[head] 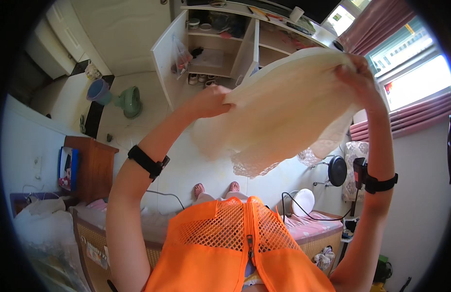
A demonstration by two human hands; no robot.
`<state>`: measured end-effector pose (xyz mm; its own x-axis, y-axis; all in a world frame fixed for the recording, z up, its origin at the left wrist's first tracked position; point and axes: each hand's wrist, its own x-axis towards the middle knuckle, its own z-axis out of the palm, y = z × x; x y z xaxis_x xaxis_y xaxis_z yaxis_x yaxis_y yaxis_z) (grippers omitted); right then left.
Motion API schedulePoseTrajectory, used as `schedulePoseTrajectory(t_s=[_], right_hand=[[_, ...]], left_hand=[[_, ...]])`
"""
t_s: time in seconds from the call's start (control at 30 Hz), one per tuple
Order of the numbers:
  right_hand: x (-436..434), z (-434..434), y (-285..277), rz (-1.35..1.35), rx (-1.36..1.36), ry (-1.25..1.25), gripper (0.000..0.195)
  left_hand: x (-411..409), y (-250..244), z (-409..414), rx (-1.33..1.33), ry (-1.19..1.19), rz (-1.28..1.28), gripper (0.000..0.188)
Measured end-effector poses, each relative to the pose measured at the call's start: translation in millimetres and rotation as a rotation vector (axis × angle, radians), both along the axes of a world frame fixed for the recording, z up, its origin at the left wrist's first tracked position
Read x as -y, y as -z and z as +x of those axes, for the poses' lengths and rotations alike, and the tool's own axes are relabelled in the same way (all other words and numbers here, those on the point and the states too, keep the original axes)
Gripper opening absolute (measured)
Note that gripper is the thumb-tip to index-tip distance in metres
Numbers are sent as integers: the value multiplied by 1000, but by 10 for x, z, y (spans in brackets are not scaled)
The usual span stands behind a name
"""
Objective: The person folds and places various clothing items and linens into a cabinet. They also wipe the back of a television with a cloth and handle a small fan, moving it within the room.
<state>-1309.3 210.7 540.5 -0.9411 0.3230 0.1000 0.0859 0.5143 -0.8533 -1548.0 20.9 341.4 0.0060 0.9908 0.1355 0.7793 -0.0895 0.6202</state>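
A pale cream cloth with lace-like edging [283,106] is stretched out in the air between my two hands. My left hand [214,102] pinches its near left edge, thumb and fingers closed on the fabric. Higher up at the right, my right hand [358,78] grips the opposite upper corner. The cloth's lower part hangs loose and looks blurred at the left. It hides part of the cabinet and the floor behind it.
A white cabinet [241,54] stands beyond with its doors open, a plastic bag hanging on one. A green fan [130,102] and a blue bucket [98,91] are at the left. A round black stool [337,171] stands at the right. Behind my legs is a bed [313,233] with a cable across it.
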Motion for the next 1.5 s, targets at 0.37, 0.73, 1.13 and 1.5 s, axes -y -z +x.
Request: schedulePoseTrajectory(t_s=[0.37, 0.73, 1.13, 1.5], right_hand=[[-225, 1023, -245, 732, 587, 512, 46], [-666, 1687, 218, 930, 565, 890, 28], [-357, 1978, 636, 500, 639, 352, 32], [898, 809, 727, 1435, -310, -321, 21]], left_hand=[[-261, -310, -786, 666, -309, 340, 17], [-185, -1520, -998, 144, -257, 214, 13], [438, -676, -1479, 33, -178, -344, 13], [-435, -1134, -212, 0, 165, 521, 4]])
